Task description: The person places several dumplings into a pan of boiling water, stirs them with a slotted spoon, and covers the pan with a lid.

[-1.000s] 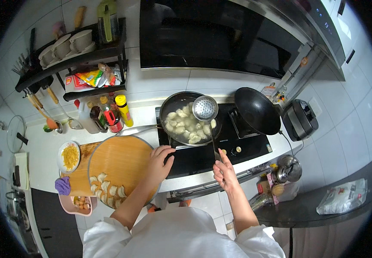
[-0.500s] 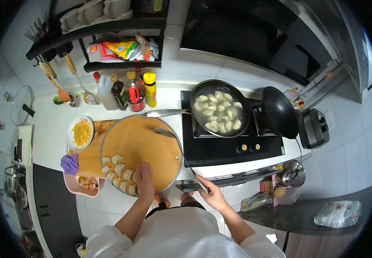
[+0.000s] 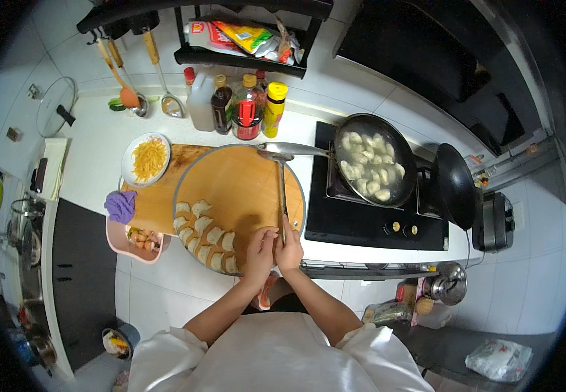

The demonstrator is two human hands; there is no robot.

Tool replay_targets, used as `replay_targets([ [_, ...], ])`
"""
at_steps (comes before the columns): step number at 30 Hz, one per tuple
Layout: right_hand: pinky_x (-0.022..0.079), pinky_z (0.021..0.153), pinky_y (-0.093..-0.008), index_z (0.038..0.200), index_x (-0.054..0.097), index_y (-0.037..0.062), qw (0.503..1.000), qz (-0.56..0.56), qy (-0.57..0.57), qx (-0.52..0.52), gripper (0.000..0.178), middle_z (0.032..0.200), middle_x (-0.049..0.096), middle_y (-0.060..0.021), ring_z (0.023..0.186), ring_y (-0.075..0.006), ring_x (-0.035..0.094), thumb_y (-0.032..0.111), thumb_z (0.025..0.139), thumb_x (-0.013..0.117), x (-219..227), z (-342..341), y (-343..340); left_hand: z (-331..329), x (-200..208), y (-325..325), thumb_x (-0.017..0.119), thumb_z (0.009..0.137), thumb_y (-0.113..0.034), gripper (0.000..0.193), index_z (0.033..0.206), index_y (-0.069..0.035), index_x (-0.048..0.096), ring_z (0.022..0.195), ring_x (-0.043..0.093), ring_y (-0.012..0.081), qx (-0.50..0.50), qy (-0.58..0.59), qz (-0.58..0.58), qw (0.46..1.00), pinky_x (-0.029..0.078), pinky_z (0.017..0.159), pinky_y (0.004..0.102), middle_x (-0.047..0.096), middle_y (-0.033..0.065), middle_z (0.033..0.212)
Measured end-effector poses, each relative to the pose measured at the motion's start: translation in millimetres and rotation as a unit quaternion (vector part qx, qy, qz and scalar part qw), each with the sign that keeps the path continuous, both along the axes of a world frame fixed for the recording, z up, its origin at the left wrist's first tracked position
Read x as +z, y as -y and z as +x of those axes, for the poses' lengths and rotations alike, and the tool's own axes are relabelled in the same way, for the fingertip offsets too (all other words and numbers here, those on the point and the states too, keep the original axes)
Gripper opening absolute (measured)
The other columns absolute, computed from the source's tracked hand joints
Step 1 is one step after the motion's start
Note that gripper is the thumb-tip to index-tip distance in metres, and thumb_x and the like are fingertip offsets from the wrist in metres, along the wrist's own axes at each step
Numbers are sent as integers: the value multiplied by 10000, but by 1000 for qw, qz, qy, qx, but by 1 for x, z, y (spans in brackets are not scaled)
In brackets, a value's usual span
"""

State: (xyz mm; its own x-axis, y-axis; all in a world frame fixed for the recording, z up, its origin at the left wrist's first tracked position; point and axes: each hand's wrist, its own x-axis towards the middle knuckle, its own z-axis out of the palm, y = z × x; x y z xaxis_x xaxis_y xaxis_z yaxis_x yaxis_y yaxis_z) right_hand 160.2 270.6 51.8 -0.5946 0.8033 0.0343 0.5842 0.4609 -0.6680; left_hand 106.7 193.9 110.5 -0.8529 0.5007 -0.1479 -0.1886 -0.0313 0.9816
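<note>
Presently, the right hand (image 3: 290,251) has its fingers closed around the handle of a metal skimmer (image 3: 283,189), which points away from the person. The left hand (image 3: 261,253) is just beside it; its fingers are bent and close together, and I cannot tell whether they hold something. Beyond the right fingers, the skimmer's head is over the far part of a round wooden board (image 3: 250,186); whether it touches the wood, I cannot tell. To the left of the left fingers, uncooked dumplings (image 3: 203,225) lie in rows. Beyond the right fingers and to their right, a pan (image 3: 407,151) contains other dumplings (image 3: 359,158) in liquid. In my judgement, the step in hand is handling the skimmer between these two groups. The next move seems to call for keeping the skimmer clear of the soft dough, and for free, gentle left fingers if a dumpling must be lifted.
</note>
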Motion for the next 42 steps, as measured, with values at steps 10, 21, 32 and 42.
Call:
replay_targets([
  [10, 471, 835, -423, 1462, 382, 168, 994, -56, -54, 74, 708, 1084, 501, -200, 991, -384, 533, 41, 800, 599, -31, 0, -8, 12, 5, -17, 497, 988, -171, 209, 1005, 0, 615, 918, 556, 117, 51, 99, 16, 994, 435, 850, 258, 609, 38, 959],
  [21, 412, 966, -427, 1354, 440, -9, 986, -81, -56, 135, 594, 1228, 495, -254, 1103, -412, 493, 22, 790, 623, -31, 8, -6, 9, -5, 20, 489, 992, -203, 208, 1089, -65, 609, 963, 553, 106, 145, 193, 51, 969, 425, 854, 250, 611, 7, 1045],
  [32, 175, 1161, -349, 1491, 230, 2, 885, -370, -190, 210, 601, 1548, 227, -170, 1436, -265, 207, 371, 1035, 358, 112, -69, 114, -60, 72, 140, 242, 1030, -447, 569, 1511, -144, 248, 1432, 217, 186, 105, 171, 166, 966, 113, 1152, 376, 271, 49, 1548],
  [42, 119, 1178, -381, 1529, 83, 61, 797, -425, -211, 374, 743, 1575, 141, -158, 1464, -257, 121, 547, 1004, 282, 224, -203, 329, -179, 137, 388, 146, 1033, -478, 657, 1524, -42, 119, 1475, 65, 230, 141, -23, 230, 963, 19, 1183, 360, 98, 124, 1595],
])
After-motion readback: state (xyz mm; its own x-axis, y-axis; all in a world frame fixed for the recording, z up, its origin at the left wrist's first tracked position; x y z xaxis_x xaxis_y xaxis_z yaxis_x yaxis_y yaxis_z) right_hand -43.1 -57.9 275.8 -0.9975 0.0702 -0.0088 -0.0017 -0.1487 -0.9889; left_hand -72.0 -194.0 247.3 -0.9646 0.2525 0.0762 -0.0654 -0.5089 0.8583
